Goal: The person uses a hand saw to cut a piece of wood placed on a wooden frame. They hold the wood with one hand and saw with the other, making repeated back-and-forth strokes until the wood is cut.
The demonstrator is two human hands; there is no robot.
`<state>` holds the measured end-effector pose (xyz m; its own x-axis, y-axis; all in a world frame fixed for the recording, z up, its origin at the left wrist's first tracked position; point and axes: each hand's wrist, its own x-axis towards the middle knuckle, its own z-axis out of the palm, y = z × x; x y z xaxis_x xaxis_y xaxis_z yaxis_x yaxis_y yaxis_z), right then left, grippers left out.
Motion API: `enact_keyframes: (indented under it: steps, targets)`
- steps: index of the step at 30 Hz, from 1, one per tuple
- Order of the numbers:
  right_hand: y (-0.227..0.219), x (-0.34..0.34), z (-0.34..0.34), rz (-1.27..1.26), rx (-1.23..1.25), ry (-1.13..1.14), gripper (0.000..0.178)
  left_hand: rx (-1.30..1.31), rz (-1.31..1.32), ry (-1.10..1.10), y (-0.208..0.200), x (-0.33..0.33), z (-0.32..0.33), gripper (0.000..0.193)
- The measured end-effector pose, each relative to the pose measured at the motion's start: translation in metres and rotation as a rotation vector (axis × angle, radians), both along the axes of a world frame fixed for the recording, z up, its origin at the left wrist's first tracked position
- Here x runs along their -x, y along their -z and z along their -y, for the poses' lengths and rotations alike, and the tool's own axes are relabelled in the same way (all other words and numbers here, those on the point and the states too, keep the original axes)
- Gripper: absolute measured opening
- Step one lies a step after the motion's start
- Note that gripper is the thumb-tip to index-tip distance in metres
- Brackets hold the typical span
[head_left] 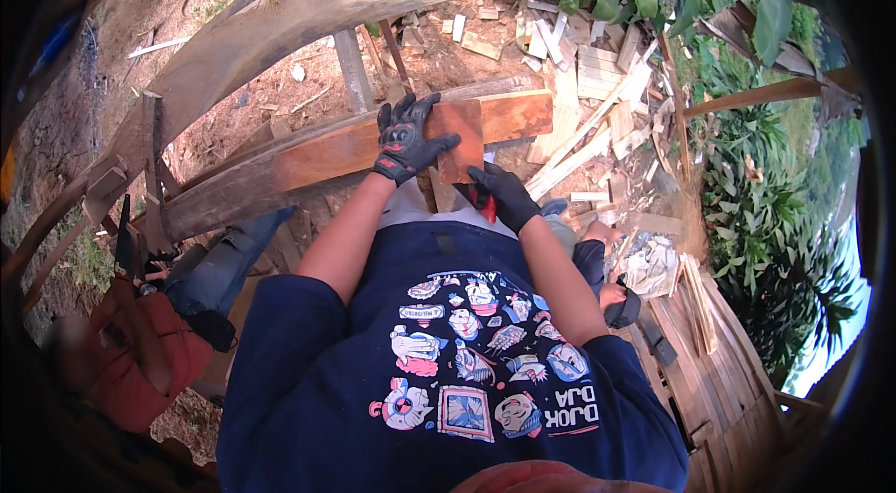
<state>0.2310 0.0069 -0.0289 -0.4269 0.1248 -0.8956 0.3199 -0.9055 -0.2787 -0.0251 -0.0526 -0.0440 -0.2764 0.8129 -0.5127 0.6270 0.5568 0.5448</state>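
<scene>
A short reddish-brown wooden block [462,140] lies across a long plank [322,157] in front of me. My left hand [408,140], in a black glove with red marks, grips the block's left edge, its thumb lying over the block's face. At the block's near right corner, my right hand [509,196], also in a black glove, holds on with thumb and fingers. Something red [488,209] shows just below the right hand; its kind is unclear. The undersides of the block and the fingers beneath it are hidden.
A wide curved board [308,17] runs across the far left on wooden posts. Offcuts [597,73] litter the ground at the far right. One person in red [159,353] sits at left; another person's hand [611,292] shows at right, beside stacked planks [719,381].
</scene>
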Motion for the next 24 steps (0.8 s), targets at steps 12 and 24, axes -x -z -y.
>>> enact_keyframes:
  steps: [12, 24]
  targets:
    - [0.012, -0.012, 0.015, 0.118, 0.073, 0.095, 0.050, -0.109, -0.016, 0.014, 0.007, -0.003, 0.012, 0.094]
    - [0.011, -0.016, 0.010, 0.172, -0.068, -0.130, 0.053, -0.123, -0.036, -0.009, 0.003, -0.005, 0.011, 0.092]
